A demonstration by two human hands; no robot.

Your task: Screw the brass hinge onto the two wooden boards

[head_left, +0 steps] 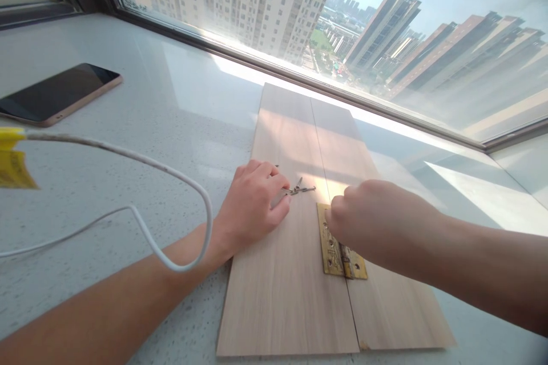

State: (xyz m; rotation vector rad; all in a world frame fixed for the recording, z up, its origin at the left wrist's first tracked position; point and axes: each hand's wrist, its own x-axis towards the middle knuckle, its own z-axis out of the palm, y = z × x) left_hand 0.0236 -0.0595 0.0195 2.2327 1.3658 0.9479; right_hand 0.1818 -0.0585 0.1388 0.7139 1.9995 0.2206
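My left hand (257,199) rests on the left wooden board (282,296), its thumb and index finger closing around one end of a small pile of screws (299,188). Two boards lie side by side with a narrow seam between them. A brass-coloured hinge (331,248) lies flat across that seam. Over the upper part of the hinge and the right wooden board (398,313), my right hand (363,214) is closed, fingers curled inward. Whatever its fingertips hold, if anything, is hidden behind the hand.
A phone (64,91) lies on the speckled white sill (171,97) at the far left. A white cable (171,171) with a yellow tag (15,159) loops in front of my left forearm. Beyond the boards runs the window frame (240,57).
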